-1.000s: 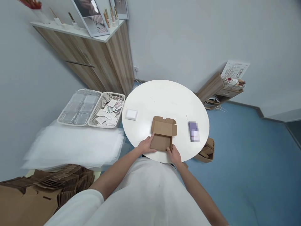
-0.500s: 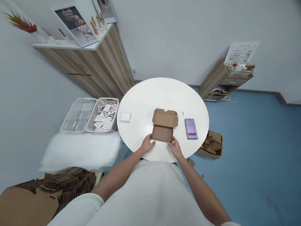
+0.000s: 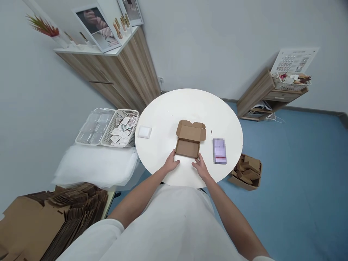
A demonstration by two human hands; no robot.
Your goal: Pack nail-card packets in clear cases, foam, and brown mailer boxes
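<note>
An open brown cardboard mailer box (image 3: 187, 148) lies on the white oval table (image 3: 187, 101), its flapped lid raised on the far side and its tray bare inside. At its near left corner my left hand (image 3: 171, 162) touches the side with the fingertips, the thumb spread away from it. My right hand (image 3: 200, 166) is at the near right corner in much the same pose, fingers against the box and thumb apart. To the right lies a purple rectangular item (image 3: 219, 150), blurred by pixelation. A small white padded packet (image 3: 144, 132) rests near the left edge.
Left of the table stand a basket of cards and sachets (image 3: 121, 128), a basket of clear plastic cases (image 3: 95, 125), white sheets (image 3: 95, 165) and stacked flat cardboard (image 3: 78, 214). A carton of folded boxes (image 3: 246, 172) sits on the floor at right.
The box has slid slightly away from me on the table, and both hands have moved forward with it. My thumbs now lie farther from its front edge. The camera view has shifted a little.
</note>
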